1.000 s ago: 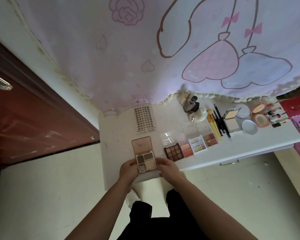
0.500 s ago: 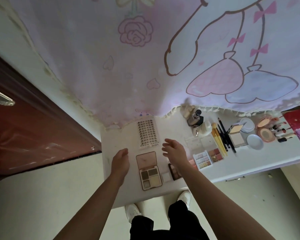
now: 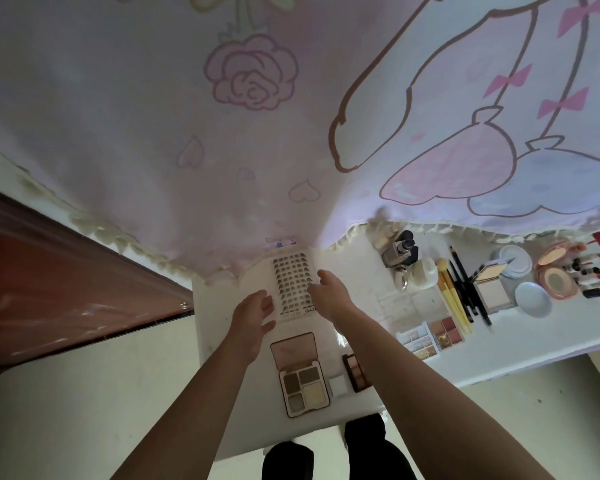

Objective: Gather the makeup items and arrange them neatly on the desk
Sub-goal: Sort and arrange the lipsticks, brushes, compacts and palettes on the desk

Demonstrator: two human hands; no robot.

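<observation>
Lash card point(image 3: 293, 285), thin pale rectangle, left hand point(image 3: 253, 315) and right hand point(image 3: 331, 294) at its edges, grips apart

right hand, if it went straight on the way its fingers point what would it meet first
The lash card, most likely: the right hand aims its fingers up and left at the card's right edge, at or just over it. Whether they touch is unclear.

Single head-worn wide-angle view; faces forward, down; close above desk point(image 3: 215, 317).
</observation>
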